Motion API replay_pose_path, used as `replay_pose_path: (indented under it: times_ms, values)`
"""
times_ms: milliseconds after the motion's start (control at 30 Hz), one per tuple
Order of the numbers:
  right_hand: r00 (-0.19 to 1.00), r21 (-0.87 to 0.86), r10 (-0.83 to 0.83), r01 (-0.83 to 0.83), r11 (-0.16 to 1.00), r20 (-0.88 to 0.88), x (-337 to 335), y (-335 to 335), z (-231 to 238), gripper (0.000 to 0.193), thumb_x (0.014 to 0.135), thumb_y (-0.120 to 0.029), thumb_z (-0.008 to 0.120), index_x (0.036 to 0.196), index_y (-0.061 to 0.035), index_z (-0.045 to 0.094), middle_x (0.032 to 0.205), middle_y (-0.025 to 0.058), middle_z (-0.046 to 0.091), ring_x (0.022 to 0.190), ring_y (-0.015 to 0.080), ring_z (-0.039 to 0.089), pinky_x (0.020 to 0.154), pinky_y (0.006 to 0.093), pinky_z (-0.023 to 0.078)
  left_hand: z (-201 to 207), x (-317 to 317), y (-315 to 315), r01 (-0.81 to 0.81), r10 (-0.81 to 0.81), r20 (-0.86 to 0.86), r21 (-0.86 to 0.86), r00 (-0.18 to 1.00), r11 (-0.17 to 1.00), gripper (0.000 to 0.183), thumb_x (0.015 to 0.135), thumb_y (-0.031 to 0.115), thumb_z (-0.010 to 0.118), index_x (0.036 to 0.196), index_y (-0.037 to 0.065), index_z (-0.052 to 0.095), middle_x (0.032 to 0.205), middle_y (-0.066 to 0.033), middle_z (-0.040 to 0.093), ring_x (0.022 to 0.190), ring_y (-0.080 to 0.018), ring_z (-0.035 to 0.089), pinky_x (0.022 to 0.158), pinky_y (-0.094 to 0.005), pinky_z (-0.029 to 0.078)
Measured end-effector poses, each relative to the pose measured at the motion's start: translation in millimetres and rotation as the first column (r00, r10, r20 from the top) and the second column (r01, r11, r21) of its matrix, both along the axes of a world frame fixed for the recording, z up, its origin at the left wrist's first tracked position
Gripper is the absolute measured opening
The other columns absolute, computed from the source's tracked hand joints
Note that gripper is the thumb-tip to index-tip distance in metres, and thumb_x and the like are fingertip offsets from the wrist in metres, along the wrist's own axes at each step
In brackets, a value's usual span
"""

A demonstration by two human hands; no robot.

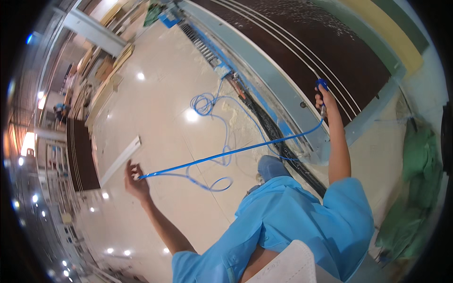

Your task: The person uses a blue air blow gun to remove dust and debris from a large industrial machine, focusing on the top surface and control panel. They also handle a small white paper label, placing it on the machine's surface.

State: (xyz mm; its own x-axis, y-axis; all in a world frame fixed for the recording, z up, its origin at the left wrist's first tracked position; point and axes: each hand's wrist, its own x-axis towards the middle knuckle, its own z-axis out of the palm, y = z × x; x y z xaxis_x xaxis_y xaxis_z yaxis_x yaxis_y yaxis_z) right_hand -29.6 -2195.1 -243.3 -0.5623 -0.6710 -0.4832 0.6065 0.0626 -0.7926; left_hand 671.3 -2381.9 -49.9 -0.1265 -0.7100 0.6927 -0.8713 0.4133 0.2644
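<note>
My right hand (324,100) is wrapped round a blue air blow gun (322,85), its thin nozzle over a dark brown panel (292,42) with pale lines running along it. From the gun's base a blue air hose (222,154) stretches taut across to the left. There my left hand (137,184) is closed on the hose, with its fingers curled. Below the hand the hose loops back and hangs slack. White dust and shavings (325,21) lie on the far part of the panel.
The panel lies on a grey-blue machine bed (264,56), with black cables (269,127) along its side. Loose hose coils (204,104) lie on the shiny tiled floor (155,99). A second brown panel (80,155) stands at the left. Green cloth (410,188) hangs at the right.
</note>
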Motion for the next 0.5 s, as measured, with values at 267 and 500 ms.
replay_pose_path:
  times_ms: [267, 500]
  values:
    - [0.606, -0.180, -0.770, 0.796, 0.579, 0.201, -133, -123, -28, 0.037, 0.102, -0.043, 0.054, 0.087, -0.0097, 0.052, 0.062, 0.0021, 0.050, 0.047, 0.0136, 0.049, 0.044, 0.0324, 0.042, -15, 4, -165, -0.068, 0.094, -0.278, 0.104, 0.956, 0.992, 0.039, 0.093, 0.031, 0.072, 0.121, 0.005, 0.066, 0.082, -0.0079, 0.067, 0.072, -0.0145, 0.060, 0.064, -0.0303, 0.049]
    - [0.938, -0.170, -0.260, 0.302, 0.938, 0.230, -147, -335, -82, 0.042, 0.098, -0.049, 0.058, 0.086, -0.0096, 0.057, 0.061, -0.0005, 0.051, 0.046, 0.0095, 0.048, 0.044, 0.0286, 0.042, -15, -86, -342, -0.022, 0.118, -0.347, 0.270, 0.930, 0.963, 0.033, 0.098, 0.030, 0.065, 0.112, 0.001, 0.069, 0.070, -0.0015, 0.064, 0.058, -0.0061, 0.046, 0.052, -0.0238, 0.033]
